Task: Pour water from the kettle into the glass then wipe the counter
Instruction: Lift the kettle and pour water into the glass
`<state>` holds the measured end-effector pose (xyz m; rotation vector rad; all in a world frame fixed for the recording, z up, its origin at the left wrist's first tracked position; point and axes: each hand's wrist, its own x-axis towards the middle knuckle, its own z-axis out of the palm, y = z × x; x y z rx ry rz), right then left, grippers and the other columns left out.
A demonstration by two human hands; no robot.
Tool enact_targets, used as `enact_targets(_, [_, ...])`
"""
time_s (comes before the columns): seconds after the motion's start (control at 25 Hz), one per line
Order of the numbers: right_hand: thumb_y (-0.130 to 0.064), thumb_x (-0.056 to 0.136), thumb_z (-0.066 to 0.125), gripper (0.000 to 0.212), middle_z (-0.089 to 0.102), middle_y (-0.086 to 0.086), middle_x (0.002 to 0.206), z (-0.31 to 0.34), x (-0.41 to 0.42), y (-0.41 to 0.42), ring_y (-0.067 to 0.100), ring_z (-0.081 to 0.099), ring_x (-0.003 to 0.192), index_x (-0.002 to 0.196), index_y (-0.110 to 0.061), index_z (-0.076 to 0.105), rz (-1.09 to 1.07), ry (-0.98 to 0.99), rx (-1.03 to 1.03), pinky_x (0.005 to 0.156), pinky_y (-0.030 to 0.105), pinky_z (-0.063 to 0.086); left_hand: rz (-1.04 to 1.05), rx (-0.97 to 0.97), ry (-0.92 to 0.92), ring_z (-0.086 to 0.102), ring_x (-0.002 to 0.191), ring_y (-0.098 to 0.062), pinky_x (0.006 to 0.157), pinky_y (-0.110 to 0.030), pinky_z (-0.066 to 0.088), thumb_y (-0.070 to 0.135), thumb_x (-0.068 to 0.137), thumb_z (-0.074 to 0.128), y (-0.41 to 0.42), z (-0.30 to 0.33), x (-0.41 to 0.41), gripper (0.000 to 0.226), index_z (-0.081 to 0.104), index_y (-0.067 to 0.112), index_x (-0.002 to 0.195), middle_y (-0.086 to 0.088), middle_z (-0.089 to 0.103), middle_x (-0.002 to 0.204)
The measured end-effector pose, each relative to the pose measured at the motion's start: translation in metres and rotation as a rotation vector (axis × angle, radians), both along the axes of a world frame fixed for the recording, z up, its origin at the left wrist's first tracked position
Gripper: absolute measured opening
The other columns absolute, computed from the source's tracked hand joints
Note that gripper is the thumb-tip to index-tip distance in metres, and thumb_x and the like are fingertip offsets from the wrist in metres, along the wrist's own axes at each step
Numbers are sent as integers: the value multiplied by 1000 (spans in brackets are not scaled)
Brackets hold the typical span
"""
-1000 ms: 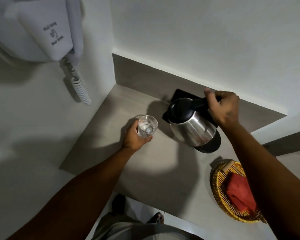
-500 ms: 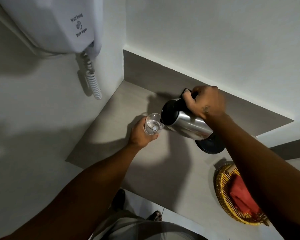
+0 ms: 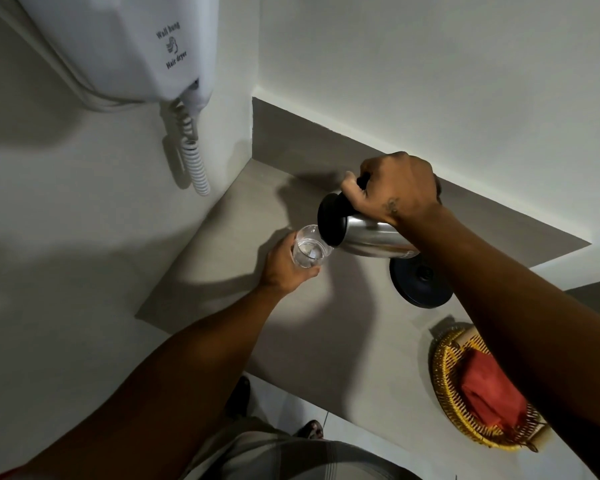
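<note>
Kettle [image 3: 371, 233]: steel, black lid, tipped nearly sideways, spout over the glass rim
Right hand [image 3: 395, 190]: clenched around the kettle's black handle
Glass [image 3: 307, 252]: clear, water inside, lifted above the counter [image 3: 326, 327]
Left hand [image 3: 284, 268]: wrapped round the glass
Base [image 3: 420, 284]: black disc, bare (kettle is off it)
Basket [image 3: 444, 382]: wicker, holding a red cloth [image 3: 489, 393]

1. The kettle [image 3: 374, 235] has a shiny brushed-metal body and a matt black plastic lid.
2. The glass [image 3: 309, 252] is clear and smooth.
3. The counter [image 3: 326, 327] looks matt grey.
4. A woven wicker basket [image 3: 445, 375] holds red cloth [image 3: 489, 393].
</note>
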<state>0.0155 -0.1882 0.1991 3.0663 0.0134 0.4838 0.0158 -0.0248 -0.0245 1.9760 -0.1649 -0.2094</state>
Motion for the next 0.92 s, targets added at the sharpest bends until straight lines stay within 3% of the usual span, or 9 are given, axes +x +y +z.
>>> enact_targets(0.2, [-49,87,45,48,47,6,51,5,7,11,27,42,48,58,-12,57,81,-2,-89,53,24,22,16,-4,2,68,100,-15,85,-30,56,26,52,95,1,-3,0,76,63,23,121,3,72,111])
enact_targets(0.6, [-51,86,41,51,49,7,51,10,18,16,29,48,47,57,-11,55,155,24,-163,56,28,38,2,3,4,67,101,-12,87,-34,57,32,50,96,-1,-11,4,81,61,24,123,3,71,113])
enact_targets(0.92, [-50,86,41,49,49,7,51,17,21,18,29,50,48,58,-12,55,181,48,-208,57,28,38,-6,-32,10,69,96,-16,84,-38,58,34,48,94,-1,-16,5,79,60,27,118,3,72,108])
